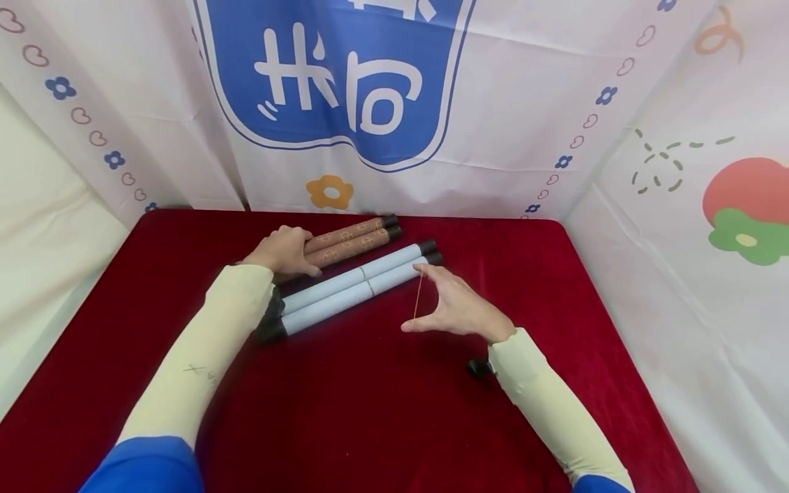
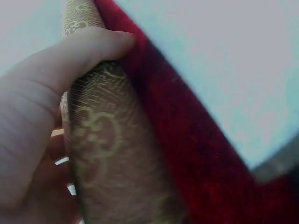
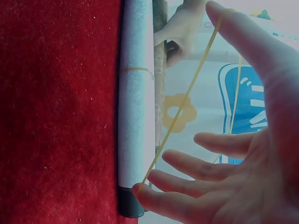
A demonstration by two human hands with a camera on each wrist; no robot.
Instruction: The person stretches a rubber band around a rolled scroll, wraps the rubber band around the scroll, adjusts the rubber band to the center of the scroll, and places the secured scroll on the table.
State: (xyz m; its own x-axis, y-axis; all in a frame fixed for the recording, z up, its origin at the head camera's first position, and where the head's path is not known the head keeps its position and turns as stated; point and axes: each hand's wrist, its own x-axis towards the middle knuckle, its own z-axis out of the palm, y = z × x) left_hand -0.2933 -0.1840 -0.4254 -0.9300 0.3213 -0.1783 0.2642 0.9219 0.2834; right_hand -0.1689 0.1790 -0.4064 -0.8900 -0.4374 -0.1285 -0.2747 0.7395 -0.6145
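My left hand [image 1: 280, 253] grips two brown scrolls [image 1: 357, 246] with gold patterning, which lie side by side at the back. In the left wrist view its thumb lies across a brown scroll [image 2: 117, 149]; the other fingers are partly hidden behind it. Nearer me, two pale blue-white scrolls [image 1: 335, 302] with black ends lie together, with a thin band [image 1: 368, 282] around their middle. My right hand [image 1: 459, 305] is spread beside their right end. A yellowish rubber band [image 3: 180, 109] is stretched between its thumb and fingers, apart from the scrolls.
A dark red cloth [image 1: 345, 411] covers the table. A white printed curtain [image 1: 505, 123] stands behind it, and more printed cloth [image 1: 696, 287] hangs at the right. Near the right cuff is a small black object [image 1: 477, 368].
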